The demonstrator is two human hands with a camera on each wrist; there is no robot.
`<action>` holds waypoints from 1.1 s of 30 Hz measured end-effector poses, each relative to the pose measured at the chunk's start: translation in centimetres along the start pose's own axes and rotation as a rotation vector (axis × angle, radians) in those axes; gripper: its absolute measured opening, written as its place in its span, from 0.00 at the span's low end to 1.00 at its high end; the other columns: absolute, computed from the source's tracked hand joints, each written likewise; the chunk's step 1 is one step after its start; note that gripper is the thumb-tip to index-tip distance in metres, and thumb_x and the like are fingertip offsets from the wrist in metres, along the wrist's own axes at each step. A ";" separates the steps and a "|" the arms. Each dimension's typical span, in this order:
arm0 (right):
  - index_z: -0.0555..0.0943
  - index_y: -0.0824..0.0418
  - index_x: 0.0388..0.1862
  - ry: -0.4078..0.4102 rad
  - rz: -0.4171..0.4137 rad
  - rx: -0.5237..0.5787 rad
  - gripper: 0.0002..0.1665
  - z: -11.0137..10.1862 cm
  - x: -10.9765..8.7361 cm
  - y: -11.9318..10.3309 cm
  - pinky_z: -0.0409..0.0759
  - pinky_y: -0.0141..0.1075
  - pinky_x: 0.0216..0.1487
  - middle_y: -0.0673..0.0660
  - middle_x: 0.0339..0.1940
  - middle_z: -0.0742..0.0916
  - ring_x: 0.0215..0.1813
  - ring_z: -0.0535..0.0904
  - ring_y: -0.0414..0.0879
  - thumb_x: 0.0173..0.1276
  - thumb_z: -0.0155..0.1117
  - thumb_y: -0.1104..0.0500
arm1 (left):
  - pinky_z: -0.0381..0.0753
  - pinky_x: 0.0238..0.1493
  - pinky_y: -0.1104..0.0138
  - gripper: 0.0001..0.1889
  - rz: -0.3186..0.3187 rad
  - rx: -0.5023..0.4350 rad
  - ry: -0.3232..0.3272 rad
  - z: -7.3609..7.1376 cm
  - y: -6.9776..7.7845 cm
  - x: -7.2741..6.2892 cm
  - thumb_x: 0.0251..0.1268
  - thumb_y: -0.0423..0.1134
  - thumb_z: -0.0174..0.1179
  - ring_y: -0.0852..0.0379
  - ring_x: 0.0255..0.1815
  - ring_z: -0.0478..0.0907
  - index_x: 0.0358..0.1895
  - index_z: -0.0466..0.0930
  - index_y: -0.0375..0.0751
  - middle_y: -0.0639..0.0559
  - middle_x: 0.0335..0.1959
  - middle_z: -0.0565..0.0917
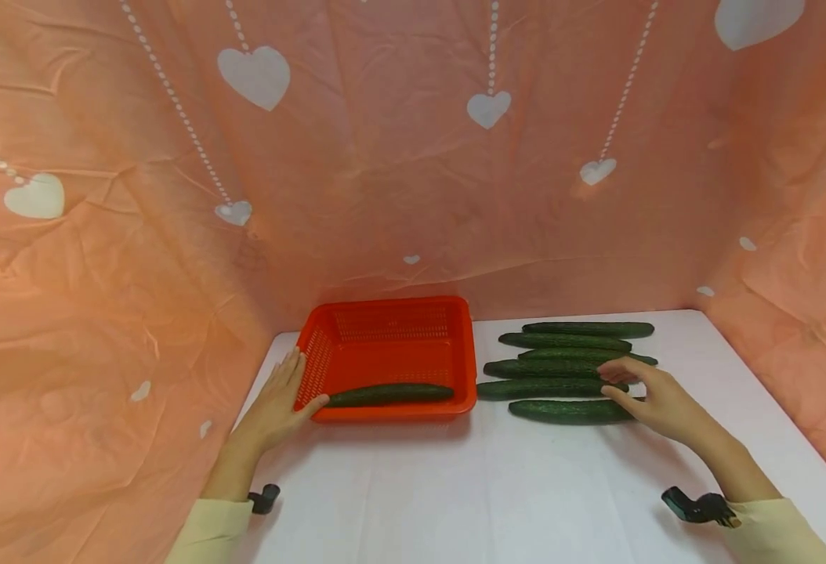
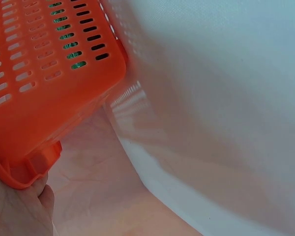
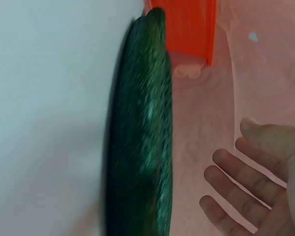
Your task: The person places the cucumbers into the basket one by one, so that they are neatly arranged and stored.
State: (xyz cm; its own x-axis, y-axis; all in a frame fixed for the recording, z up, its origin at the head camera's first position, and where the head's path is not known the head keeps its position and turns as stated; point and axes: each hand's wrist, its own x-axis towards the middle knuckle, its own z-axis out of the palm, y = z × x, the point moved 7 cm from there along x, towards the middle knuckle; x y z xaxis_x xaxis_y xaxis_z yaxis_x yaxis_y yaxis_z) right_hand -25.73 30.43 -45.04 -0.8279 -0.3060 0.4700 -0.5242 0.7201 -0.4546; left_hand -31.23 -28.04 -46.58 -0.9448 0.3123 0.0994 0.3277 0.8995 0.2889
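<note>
Front cucumber [image 1: 568,412] lies on white tabletop [image 1: 413,486], R of the red basket [image 1: 392,413], w/ 5 other cukes [image 1: 550,388] behind it; one basket cuke [image 1: 388,394] sits inside along front wall. R hand [image 1: 656,399] is over the R ends, fingers spread, thumb apart, pinching nothing. L hand [image 1: 272,411] touches basket's L side, fingers straight, thumb out. Prob. best: grip nr middle, lift level, L hand steadying basket.

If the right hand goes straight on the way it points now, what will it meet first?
Probably one of the cucumbers in front of the right hand; which one is unclear, since the hand's height is hard to judge.
</note>
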 end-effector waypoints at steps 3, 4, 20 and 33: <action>0.87 0.62 0.54 0.004 0.011 -0.013 0.20 -0.5 -0.8 1.1 0.90 0.44 0.44 0.54 0.47 0.91 0.48 0.86 0.38 0.64 0.80 0.67 | 0.41 0.87 0.41 0.54 -0.004 0.008 0.004 0.1 -0.1 0.1 0.78 0.66 0.55 0.31 0.89 0.40 0.86 0.44 0.25 0.33 0.89 0.41; 0.87 0.62 0.53 0.005 0.016 -0.016 0.20 -0.6 -1.1 1.5 0.90 0.42 0.44 0.54 0.47 0.91 0.48 0.85 0.37 0.63 0.81 0.67 | 0.41 0.87 0.40 0.54 -0.005 0.009 0.003 0.1 -0.1 0.1 0.78 0.66 0.55 0.31 0.89 0.40 0.86 0.44 0.25 0.33 0.89 0.41; 0.89 0.60 0.50 -0.043 0.157 -0.007 0.21 -1.7 -4.1 7.0 0.71 0.17 0.50 0.61 0.50 0.90 0.55 0.67 0.14 0.58 0.85 0.63 | 0.41 0.87 0.41 0.54 -0.015 0.004 -0.007 0.0 -0.2 0.2 0.79 0.67 0.54 0.32 0.89 0.39 0.86 0.43 0.26 0.33 0.89 0.41; 0.88 0.64 0.52 -0.132 0.167 -0.034 0.26 -0.1 -5.0 8.8 0.57 0.10 0.54 0.65 0.51 0.90 0.54 0.80 0.41 0.54 0.87 0.62 | 0.42 0.86 0.39 0.55 -0.013 0.009 -0.005 0.0 0.0 0.1 0.79 0.66 0.55 0.33 0.89 0.40 0.86 0.43 0.26 0.33 0.89 0.41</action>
State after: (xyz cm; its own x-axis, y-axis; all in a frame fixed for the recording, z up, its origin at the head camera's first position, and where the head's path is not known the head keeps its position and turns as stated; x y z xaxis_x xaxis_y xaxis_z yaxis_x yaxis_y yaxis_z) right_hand -26.17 38.35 -51.33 -0.9229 -0.2580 0.2857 -0.3722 0.7874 -0.4914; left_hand -31.31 -27.99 -46.58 -0.9491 0.3019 0.0904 0.3151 0.9063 0.2818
